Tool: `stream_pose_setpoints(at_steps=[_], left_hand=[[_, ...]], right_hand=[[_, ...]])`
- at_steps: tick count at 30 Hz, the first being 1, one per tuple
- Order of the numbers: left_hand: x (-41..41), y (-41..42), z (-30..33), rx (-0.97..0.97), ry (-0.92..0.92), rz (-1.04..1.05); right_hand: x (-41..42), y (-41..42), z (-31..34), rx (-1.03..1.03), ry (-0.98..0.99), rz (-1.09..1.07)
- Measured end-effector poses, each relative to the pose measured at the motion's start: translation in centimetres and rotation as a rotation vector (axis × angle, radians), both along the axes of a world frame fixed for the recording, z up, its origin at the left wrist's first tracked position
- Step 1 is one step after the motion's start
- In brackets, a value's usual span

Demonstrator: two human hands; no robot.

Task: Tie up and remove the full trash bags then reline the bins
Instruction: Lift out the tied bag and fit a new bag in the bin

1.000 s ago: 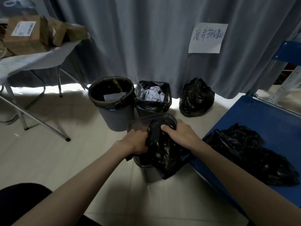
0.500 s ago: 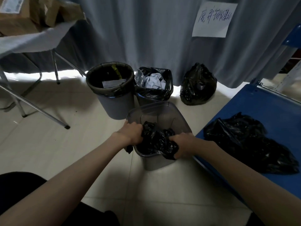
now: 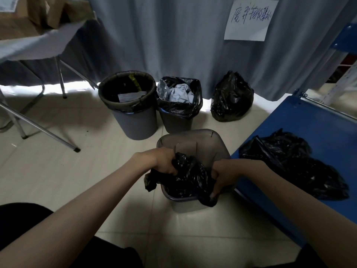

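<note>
Gripping the black bag point(image 3: 190, 176) with curled fingers point(image 3: 170, 168), we hold its top edge in both hands. Our left hand point(image 3: 164, 161) bunches the plastic at the near left side of the clear bin point(image 3: 195, 140), and our right hand point(image 3: 224, 173) pinches it at the near right corner, where a bit already hangs over the rim. The bag sits crumpled in the near half of the bin; the far half is bare.

To do this well, we think we should pull our hands apart, open the mouth wide, and fold the edge over each corner of the rim so it won't slip in. Then we can push the middle down.

Behind stand a round bin point(image 3: 133, 107) and a square bin point(image 3: 178, 105), both lined and holding trash, and a tied bag point(image 3: 231, 97) by the curtain. More black bags point(image 3: 293, 163) lie on the blue worktop point(image 3: 309, 120).

A white paper sign point(image 3: 251, 18) on the curtain has handwritten Chinese characters; we cannot read them clearly. A box label at top left is too small to read.
</note>
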State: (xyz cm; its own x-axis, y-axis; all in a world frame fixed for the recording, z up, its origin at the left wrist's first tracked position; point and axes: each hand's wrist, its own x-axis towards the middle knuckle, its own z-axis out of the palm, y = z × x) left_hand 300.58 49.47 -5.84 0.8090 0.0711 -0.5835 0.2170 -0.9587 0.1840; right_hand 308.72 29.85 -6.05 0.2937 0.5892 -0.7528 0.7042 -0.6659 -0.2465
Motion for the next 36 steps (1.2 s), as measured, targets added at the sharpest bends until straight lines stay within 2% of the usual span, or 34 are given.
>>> stream_pose_setpoints(at_steps=[2, 3, 6, 7, 9, 14, 16, 18, 20, 25, 27, 29, 33, 36], left_hand=[[0.3, 1.0, 0.8, -0.155, -0.006, 0.038], [0.4, 1.5, 1.4, -0.275, -0.020, 0.077], [0.6, 2.2, 2.4, -0.570, -0.154, 0.193], [0.8, 2.2, 2.2, -0.567, -0.234, 0.174], [1.0, 1.5, 1.0, -0.433, -0.363, 0.091], [1.4, -0.1, -2.1, -0.216, -0.598, -0.014], [1.7, 0.2, -2.2, -0.201, -0.656, 0.082], [1.9, 0.6, -2.2, -0.274, -0.681, 0.186], [1.8, 0.6, -2.2, -0.359, -0.725, 0.249], [2.2, 1.3, -1.1, -0.326, -0.907, 0.285], [2.5, 2.8, -0.4, -0.285, -0.904, 0.376], [2.7, 4.2, 0.3, -0.211, -0.847, 0.428], [2.7, 5.2, 1.9, -0.146, -0.493, 0.319], [2.3, 4.1, 3.1, -0.314, -0.398, 0.290]], right_hand=[[0.7, -0.1, 0.6, 0.065, -0.088, -0.050], [1.1, -0.2, 0.8, 0.146, -0.133, -0.142], [2.1, -0.4, 1.0, 0.503, -0.138, -0.596], [2.4, -0.4, 0.8, 0.589, -0.110, -0.729], [2.3, -0.3, 0.4, 0.647, -0.038, -0.866], [0.9, 0.1, 1.4, 0.694, 0.262, -0.818], [0.7, -0.1, 2.3, 0.760, 0.384, -0.787], [0.9, -0.5, 2.7, 0.778, 0.447, -0.797], [1.3, -0.5, 2.3, 0.740, 0.387, -0.751], [2.4, -0.2, 1.1, 0.634, -0.106, -0.709], [3.3, -0.9, 0.9, 0.591, -0.277, -0.731], [3.9, -1.6, 0.8, 0.612, -0.355, -0.790], [3.8, -1.9, 2.0, 0.726, -0.205, -0.831], [3.7, -1.7, 2.3, 0.798, -0.038, -0.846]])
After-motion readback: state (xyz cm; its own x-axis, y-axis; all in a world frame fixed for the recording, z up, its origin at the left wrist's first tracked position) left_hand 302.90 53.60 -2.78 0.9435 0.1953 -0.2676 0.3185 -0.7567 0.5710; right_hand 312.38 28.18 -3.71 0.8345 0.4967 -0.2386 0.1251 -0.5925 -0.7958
